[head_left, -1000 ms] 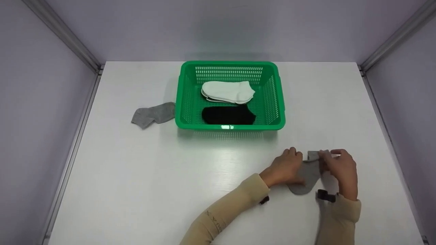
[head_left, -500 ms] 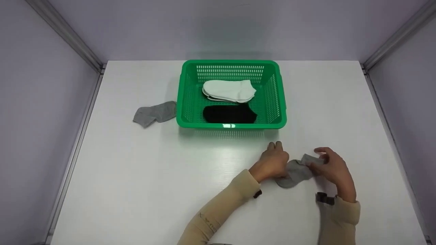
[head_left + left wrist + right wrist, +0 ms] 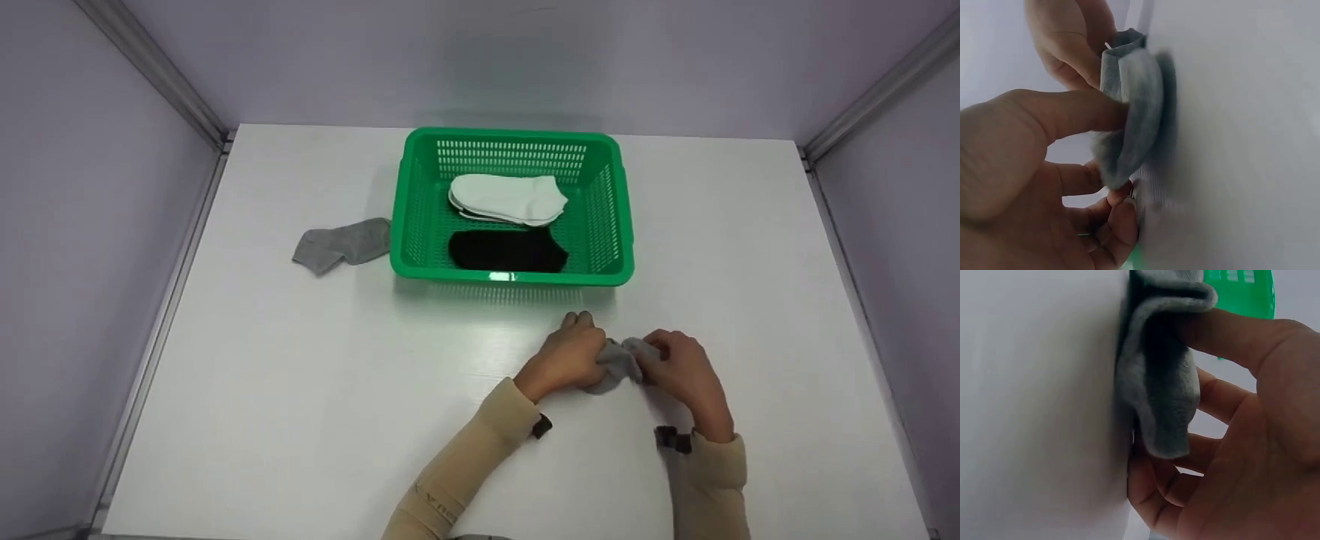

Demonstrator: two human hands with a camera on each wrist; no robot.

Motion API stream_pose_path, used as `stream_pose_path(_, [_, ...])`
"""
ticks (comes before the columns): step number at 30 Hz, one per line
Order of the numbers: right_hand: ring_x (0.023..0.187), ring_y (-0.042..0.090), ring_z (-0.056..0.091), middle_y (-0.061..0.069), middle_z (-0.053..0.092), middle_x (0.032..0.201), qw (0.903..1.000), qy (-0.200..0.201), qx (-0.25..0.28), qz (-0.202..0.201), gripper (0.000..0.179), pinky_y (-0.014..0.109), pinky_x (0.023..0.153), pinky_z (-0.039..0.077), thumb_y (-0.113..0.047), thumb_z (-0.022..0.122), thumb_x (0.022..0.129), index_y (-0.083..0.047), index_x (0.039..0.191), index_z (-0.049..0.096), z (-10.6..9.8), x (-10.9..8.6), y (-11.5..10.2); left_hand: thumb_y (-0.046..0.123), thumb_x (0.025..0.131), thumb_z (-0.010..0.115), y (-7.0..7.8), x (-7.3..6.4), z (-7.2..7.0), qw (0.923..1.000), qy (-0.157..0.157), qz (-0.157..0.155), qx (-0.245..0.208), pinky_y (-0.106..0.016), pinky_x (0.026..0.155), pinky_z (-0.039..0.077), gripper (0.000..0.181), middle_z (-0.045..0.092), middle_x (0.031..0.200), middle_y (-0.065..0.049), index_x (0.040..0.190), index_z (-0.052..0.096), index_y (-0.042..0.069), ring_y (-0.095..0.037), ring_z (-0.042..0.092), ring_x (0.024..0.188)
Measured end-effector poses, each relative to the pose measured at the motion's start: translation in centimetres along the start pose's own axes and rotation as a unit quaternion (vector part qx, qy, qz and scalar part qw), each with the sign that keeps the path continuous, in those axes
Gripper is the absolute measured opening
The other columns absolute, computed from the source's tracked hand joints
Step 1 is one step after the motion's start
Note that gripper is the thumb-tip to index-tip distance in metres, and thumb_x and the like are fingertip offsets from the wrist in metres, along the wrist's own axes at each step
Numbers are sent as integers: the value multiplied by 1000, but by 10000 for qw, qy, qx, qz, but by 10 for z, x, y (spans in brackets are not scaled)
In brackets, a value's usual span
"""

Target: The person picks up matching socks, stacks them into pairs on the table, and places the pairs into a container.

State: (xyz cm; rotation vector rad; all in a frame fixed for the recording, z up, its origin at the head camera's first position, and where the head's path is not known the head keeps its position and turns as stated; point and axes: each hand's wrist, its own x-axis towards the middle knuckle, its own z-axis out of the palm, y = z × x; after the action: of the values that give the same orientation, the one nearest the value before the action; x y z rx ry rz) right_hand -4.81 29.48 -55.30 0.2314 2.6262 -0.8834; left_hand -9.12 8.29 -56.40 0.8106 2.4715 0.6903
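Both hands hold a grey sock (image 3: 619, 361) low over the white table, in front of the green basket. My left hand (image 3: 568, 355) pinches its toe end between thumb and fingers; in the left wrist view the thumb presses into the bent grey cloth (image 3: 1143, 107). At the cuff end, my right hand (image 3: 681, 369) grips the sock with thumb and fingers. The right wrist view shows the fabric (image 3: 1165, 394) folded and drooping between them. Parts of the sock are hidden behind the fingers.
The green basket (image 3: 512, 278) holds white socks (image 3: 506, 198) at the back and black socks (image 3: 506, 250) in front. Another grey sock (image 3: 341, 244) lies flat against the basket's left side. Pale walls (image 3: 517, 67) enclose the table (image 3: 300, 390) at the back and sides.
Both hands have moved left with the grey sock, towards the front of the basket. The sock has gone from hanging fairly straight to bunched between them. Basket and other socks stay put.
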Motion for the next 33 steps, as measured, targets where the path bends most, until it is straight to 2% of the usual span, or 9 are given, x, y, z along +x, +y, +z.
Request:
stream_pose_path(4, [88, 23, 57, 13, 68, 100, 9996, -51, 46, -274, 24, 33, 76, 46, -24, 65, 101, -3, 108, 75, 13, 0, -11, 20, 88, 78, -17, -11, -5, 9954, 139, 106, -947, -23, 69, 38, 15, 61, 92, -1, 92, 67, 11, -13, 45, 84])
stream_pose_path(7, [85, 21, 55, 8, 67, 95, 9985, -257, 196, -442, 25, 32, 73, 46, -29, 65, 103, -6, 106, 73, 22, -1, -19, 10, 91, 71, -35, -24, -11, 9867, 184, 92, -1614, -22, 70, 40, 8, 66, 92, -1, 98, 66, 10, -10, 47, 77])
stream_pose_path(9, [84, 20, 54, 6, 65, 92, 9973, -402, 338, -520, 27, 32, 73, 45, -34, 65, 104, -8, 106, 71, 27, -2, -24, 4, 93, 65, -47, -34, -15, 9810, 217, 5, -1928, -22, 72, 43, 12, 70, 97, -2, 103, 65, 10, -9, 49, 76])
stream_pose_path(14, [85, 18, 57, 5, 65, 94, 9918, -610, 983, -536, 25, 30, 73, 49, -34, 70, 101, -10, 108, 69, 38, -3, -37, 5, 96, 60, -77, -55, -25, 9696, 410, -170, -2407, -30, 81, 48, 25, 73, 110, -10, 120, 65, 9, -14, 52, 81])
stream_pose_path(17, [85, 18, 60, 7, 70, 99, 9860, -743, 1371, -588, 25, 29, 71, 52, -26, 72, 98, -8, 116, 68, 45, -3, -45, 9, 98, 61, -95, -66, -31, 9600, 586, -320, -2720, -38, 93, 52, 32, 72, 122, -13, 130, 63, 8, -18, 61, 97])
stream_pose_path(21, [79, 17, 58, 5, 67, 92, 9829, -805, 1495, -712, 29, 28, 67, 51, -20, 73, 97, -7, 123, 66, 53, 0, -53, 14, 99, 66, -113, -82, -41, 9486, 799, -608, -3003, -44, 98, 53, 42, 69, 129, -15, 140, 59, 6, -25, 64, 111])
stream_pose_path(27, [70, 16, 52, 1, 53, 76, 9836, -801, 1457, -696, 19, 28, 63, 44, -22, 72, 99, -6, 103, 63, 52, 8, -59, 14, 101, 65, -131, -101, -47, 9306, 1181, -994, -3319, -33, 82, 54, 39, 73, 115, -13, 138, 61, 5, -16, 64, 93])
stream_pose_path(30, [62, 13, 49, -3, 50, 68, 9808, -907, 1625, -584, 23, 28, 59, 41, -25, 71, 100, -6, 102, 59, 50, 13, -61, 13, 100, 64, -137, -108, -47, 9259, 1394, -1246, -3282, -28, 75, 51, 34, 76, 108, -11, 133, 65, 4, -11, 62, 83])
stream_pose_path(33, [58, 10, 44, -7, 44, 62, 9765, -1046, 1822, -487, 27, 26, 58, 39, -30, 70, 102, -6, 105, 57, 48, 17, -61, 14, 99, 65, -142, -113, -49, 9288, 1539, -1477, -3031, -27, 68, 47, 32, 76, 95, -11, 129, 70, 2, -10, 55, 71])
